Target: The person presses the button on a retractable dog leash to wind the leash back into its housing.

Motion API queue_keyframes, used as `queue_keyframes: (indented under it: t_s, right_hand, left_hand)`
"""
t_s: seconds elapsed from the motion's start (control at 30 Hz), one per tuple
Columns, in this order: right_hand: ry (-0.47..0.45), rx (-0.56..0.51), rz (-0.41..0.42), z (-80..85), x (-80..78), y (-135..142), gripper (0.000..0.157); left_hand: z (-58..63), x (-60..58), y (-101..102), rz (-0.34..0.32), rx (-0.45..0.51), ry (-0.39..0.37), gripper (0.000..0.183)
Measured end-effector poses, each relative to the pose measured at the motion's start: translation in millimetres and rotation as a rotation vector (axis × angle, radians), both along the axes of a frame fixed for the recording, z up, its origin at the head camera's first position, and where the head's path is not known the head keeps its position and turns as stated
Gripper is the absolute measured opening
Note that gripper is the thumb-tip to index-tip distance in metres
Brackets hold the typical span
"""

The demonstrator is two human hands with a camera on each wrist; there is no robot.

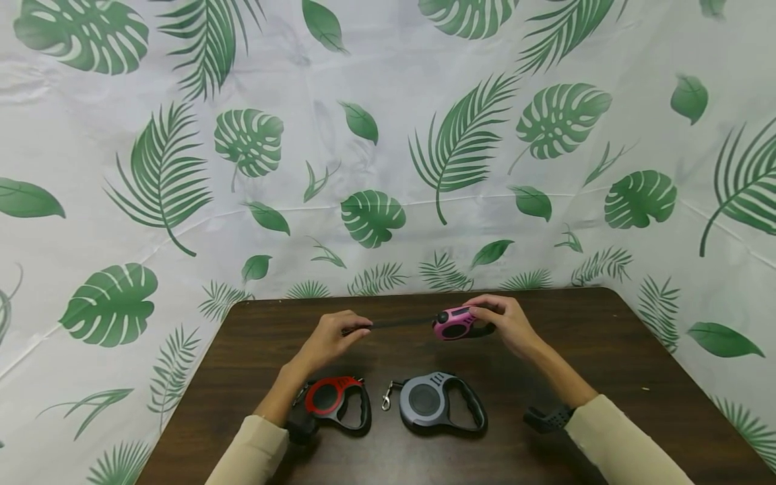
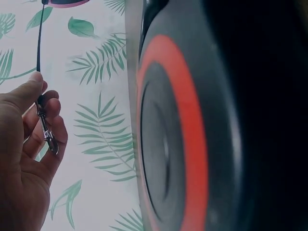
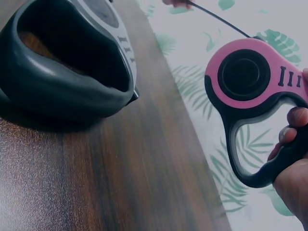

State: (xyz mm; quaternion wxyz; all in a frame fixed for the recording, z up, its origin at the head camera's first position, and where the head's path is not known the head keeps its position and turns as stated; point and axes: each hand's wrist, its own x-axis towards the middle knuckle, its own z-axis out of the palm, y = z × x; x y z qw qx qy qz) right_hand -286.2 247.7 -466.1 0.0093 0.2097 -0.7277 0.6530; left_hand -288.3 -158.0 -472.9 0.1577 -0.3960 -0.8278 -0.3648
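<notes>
Above the table's far half, my right hand [image 1: 504, 322] grips the black handle of a pink retractable dog leash [image 1: 455, 323]. The right wrist view shows fingers curled through the handle loop of this pink leash [image 3: 245, 74]. A dark strap [image 1: 400, 323] runs from its nose across to my left hand [image 1: 336, 333]. In the left wrist view my left hand [image 2: 29, 139] pinches the strap end between thumb and fingers, with the metal clip [image 2: 49, 137] lying against the fingers. The strap looks straight between the two hands.
A red retractable leash [image 1: 325, 399] lies on the dark wooden table [image 1: 606, 350] under the left forearm. Right of it lies a grey retractable leash [image 1: 422, 399] with its metal clip [image 1: 386, 397] pointing left. Behind the table hangs a leaf-patterned white sheet [image 1: 388, 148].
</notes>
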Motion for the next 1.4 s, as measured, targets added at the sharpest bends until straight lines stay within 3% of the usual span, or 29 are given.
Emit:
queue_keyframes:
  t_s: [0.63,0.93,1.4]
  right_hand:
    - [-0.010,-0.030,0.016,-1.8,-1.6,-14,0.023]
    - [-0.031,-0.040,0.041,-4.1,-1.3,-20,0.026]
    - [-0.061,-0.050,0.061,-7.4,1.1,-28,0.028]
  left_hand:
    - [-3.7,-0.9,17,-0.031,0.052,0.017,0.017]
    - [-3.7,1.7,24,-0.012,0.044,-0.027,0.017]
    - [-2.7,2.8,42,-0.051,0.070,-0.033,0.018]
